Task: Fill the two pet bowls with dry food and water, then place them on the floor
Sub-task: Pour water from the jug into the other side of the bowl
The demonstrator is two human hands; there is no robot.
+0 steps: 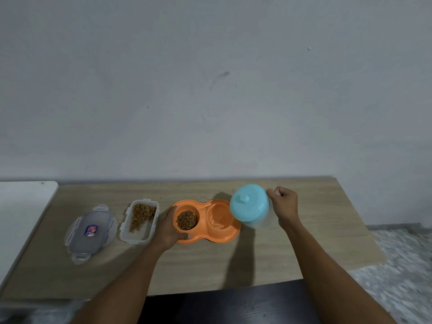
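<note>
Right hand (284,206) fingers (272,191) are curling tight at the 3 o'clock side of the clear plastic jug with a turquoise lid (249,206), so they are gripping it. The handle itself is mostly hidden by the fist. The jug is being held off the tabletop (304,253) with its lid leaning toward 9 o'clock, over the right end of the orange plastic double pet bowl (231,235).

Key relation: the right well (218,217) is lying at about 8 o'clock from the right fingers, just beside and partly under the jug's lid edge. It is showing a little rippled water, so by my judgement pouring is under way and the well is far from full.

Left hand (169,228) is wrapping fingers and thumb round the bowl's 9 o'clock end, steadying it. The left well is already holding brown dry kibble (186,220). The bowl's long axis is running 9 to 3.

Further toward 9 o'clock, the open clear plastic food box (131,235) and its loose clip lid (91,230) are sitting side by side, apart from the bowl. The speckled floor (397,265) is showing at 3 to 4 o'clock; the right hand is nearer it.
</note>
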